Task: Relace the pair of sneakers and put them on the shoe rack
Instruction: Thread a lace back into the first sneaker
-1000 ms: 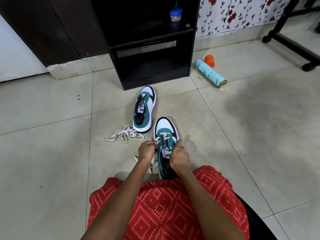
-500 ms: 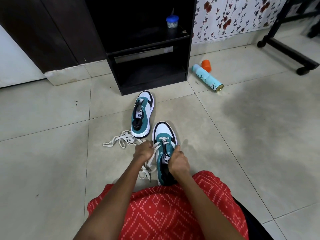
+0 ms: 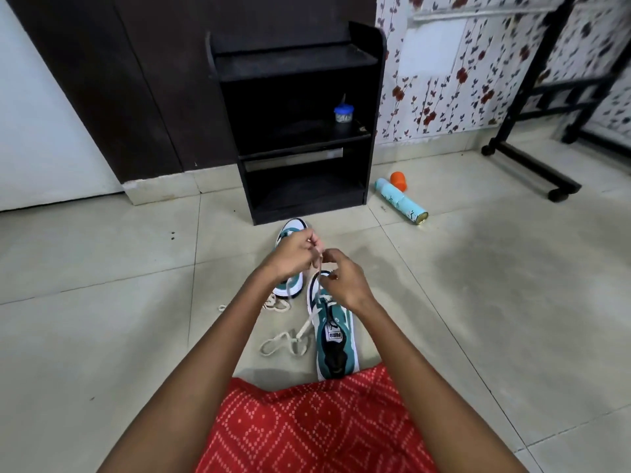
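While poised above the near sneaker, left hand and right hand pinching its lace.

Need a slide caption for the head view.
Left hand and right hand pinch the white lace of the near sneaker; other sneaker and loose lace lie before the shoe rack.

Near sneaker: teal and white, upright on the floor, toe far; lace partly threaded, trailing left. Far sneaker: matching, partly hidden; loose lace left of it. Black shoe rack: beyond.
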